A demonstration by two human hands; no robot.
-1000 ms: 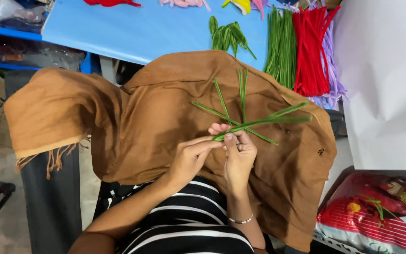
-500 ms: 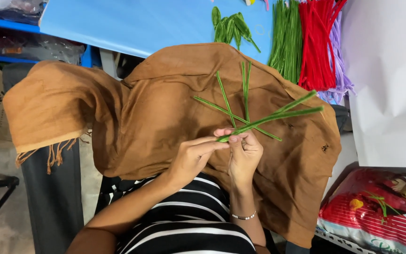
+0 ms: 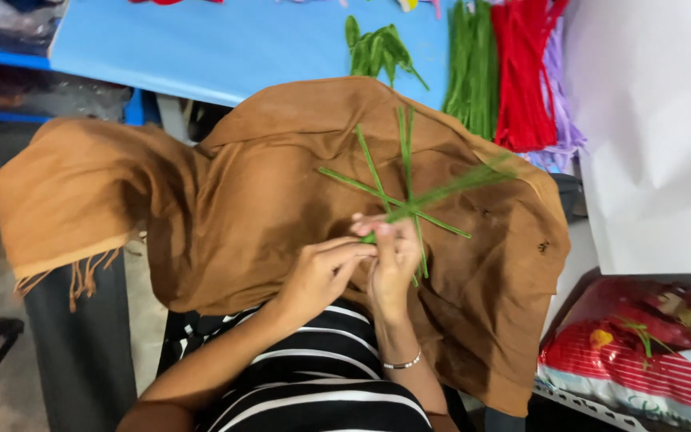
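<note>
A brown cloth (image 3: 233,200) is draped over my lap. On it lie several green fuzzy wire stems (image 3: 377,188), crossing one another. My right hand (image 3: 392,268) pinches the near end of a bunch of green stems (image 3: 449,190) that points up and to the right, blurred by motion. My left hand (image 3: 321,274) has its fingertips at the same end, touching the bunch where the right hand grips it.
A blue table (image 3: 225,44) runs along the top, with green leaf shapes (image 3: 377,50), bundles of green (image 3: 469,64), red (image 3: 521,72) and lilac (image 3: 557,112) stems. A white sheet (image 3: 657,128) lies to the right, a red striped bag (image 3: 633,352) below it.
The bunch of green stems in my hands has shifted a little and is now blurred. Both hands stay together at its near end. The camera view has drifted slightly.
</note>
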